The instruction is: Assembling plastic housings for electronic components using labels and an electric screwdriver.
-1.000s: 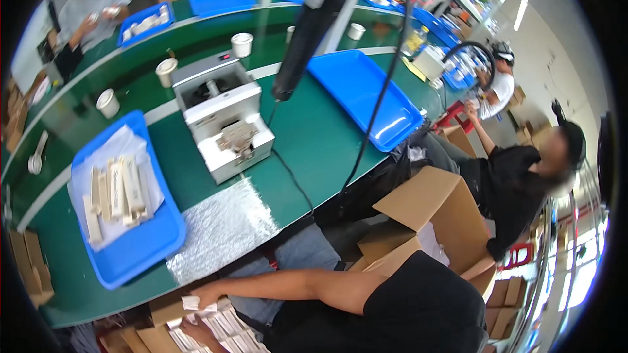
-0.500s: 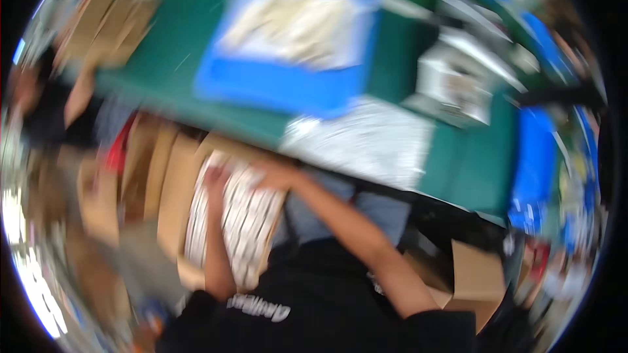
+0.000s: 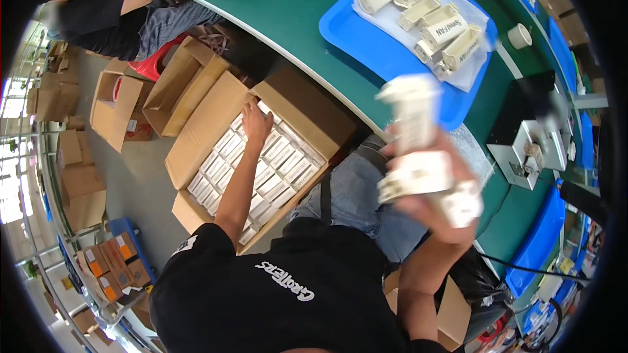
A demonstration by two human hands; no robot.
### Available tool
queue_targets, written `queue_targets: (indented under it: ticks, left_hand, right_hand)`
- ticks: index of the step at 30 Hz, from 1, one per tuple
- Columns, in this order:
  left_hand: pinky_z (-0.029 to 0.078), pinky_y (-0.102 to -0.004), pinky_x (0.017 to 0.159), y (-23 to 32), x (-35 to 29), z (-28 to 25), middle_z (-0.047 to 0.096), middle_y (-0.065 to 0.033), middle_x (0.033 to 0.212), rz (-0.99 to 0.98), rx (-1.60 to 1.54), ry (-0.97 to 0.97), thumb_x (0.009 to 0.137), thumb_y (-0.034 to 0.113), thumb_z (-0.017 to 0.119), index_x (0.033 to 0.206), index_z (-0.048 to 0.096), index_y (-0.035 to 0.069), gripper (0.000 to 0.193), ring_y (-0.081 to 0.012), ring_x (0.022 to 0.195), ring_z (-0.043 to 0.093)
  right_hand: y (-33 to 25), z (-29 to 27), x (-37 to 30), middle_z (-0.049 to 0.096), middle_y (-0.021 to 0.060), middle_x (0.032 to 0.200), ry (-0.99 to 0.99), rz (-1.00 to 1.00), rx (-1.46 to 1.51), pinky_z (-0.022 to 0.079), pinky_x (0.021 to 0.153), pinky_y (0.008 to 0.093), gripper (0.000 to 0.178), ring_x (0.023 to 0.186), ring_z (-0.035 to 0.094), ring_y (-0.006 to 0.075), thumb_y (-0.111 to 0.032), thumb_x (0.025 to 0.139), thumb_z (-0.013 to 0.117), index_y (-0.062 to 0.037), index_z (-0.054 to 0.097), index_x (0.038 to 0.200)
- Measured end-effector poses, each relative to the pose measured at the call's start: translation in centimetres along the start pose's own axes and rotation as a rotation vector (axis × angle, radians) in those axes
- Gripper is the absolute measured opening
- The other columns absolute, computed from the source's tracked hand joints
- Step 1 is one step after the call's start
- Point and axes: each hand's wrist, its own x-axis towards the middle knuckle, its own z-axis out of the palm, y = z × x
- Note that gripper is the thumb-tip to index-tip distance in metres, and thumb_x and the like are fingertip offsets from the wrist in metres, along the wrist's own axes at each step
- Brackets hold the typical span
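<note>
My right hand, smeared by motion, is raised over the table edge. It is closed around several cream-white plastic housings that stick out between the fingers. My left hand reaches into the far corner of an open cardboard carton. Its fingers and thumb are apart and touch the small white boxes there; the fingertips are partly hidden. Rows of these boxes fill the carton. On the table, a blue tray holds a white sheet with more cream-white housings lying on it.
The green table runs diagonally across the top. White cups and a metal fixture stand at the right. Open cartons sit on the left floor, near another person. Another open carton is by my right arm.
My right hand has left the carton and now holds several plastic housings above the table edge. My left hand stays in the carton, nearer its far corner. The view has turned.
</note>
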Motion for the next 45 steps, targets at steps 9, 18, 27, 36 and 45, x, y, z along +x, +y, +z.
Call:
queue_targets:
  ticks: [9,18,27,36,45]
  left_hand:
    - [0.051,-0.0536,0.091,-3.0,1.9,-0.4,0.067,-0.0212,0.116,0.136,-0.139,0.113,0.085,0.023,0.084,0.116,0.062,0.006,0.042,-0.0424,0.115,0.062]
    - [0.054,-0.029,0.082,5.3,-0.9,-14.5,0.072,-0.0082,0.103,0.071,-0.682,0.269,0.105,0.013,0.069,0.112,0.064,0.002,0.015,-0.0127,0.095,0.069]
    - [0.054,-0.0327,0.101,31.8,-5.1,-27.3,0.072,-0.014,0.124,0.694,-1.321,-0.698,0.1,0.0,0.071,0.126,0.058,0.0,0.029,-0.0175,0.113,0.068]
    - [0.056,-0.0389,0.087,56.2,10.7,-24.1,0.074,-0.0107,0.113,1.247,-0.544,-0.404,0.097,0.026,0.077,0.114,0.07,0.005,0.028,-0.0239,0.101,0.072]
    - [0.056,-0.0467,0.101,66.9,31.2,-11.2,0.075,-0.0193,0.121,1.355,0.152,-0.296,0.07,0.029,0.09,0.131,0.068,0.009,0.067,-0.0388,0.114,0.071]
  right_hand:
    - [-2.5,-10.3,8.3,0.078,0.0079,0.097,0.532,0.205,-0.402,0.055,0.074,0.0285,0.049,0.086,0.073,0.0144,-0.04,0.093,0.081,0.0014,0.075,0.119]
    - [-1.9,-10.1,13.4,0.06,0.0266,0.141,0.556,0.35,-0.363,0.068,0.078,0.0366,0.086,0.114,0.072,0.0285,-0.053,0.091,0.079,0.0051,0.051,0.149]
    - [-0.3,-3.3,0.9,0.067,0.0206,0.135,0.191,0.131,0.027,0.054,0.105,0.0414,0.085,0.124,0.068,0.0284,-0.036,0.093,0.085,0.003,0.041,0.155]
    - [4.5,-3.5,-5.9,0.074,0.023,0.102,0.485,0.272,-0.207,0.057,0.079,0.0435,0.037,0.085,0.075,0.0369,-0.02,0.103,0.068,-0.0001,0.059,0.133]
    - [7.1,-5.5,-6.8,0.062,0.011,0.135,0.516,0.092,0.591,0.044,0.109,0.0352,0.042,0.126,0.06,0.0194,-0.012,0.105,0.065,0.0003,0.05,0.142]
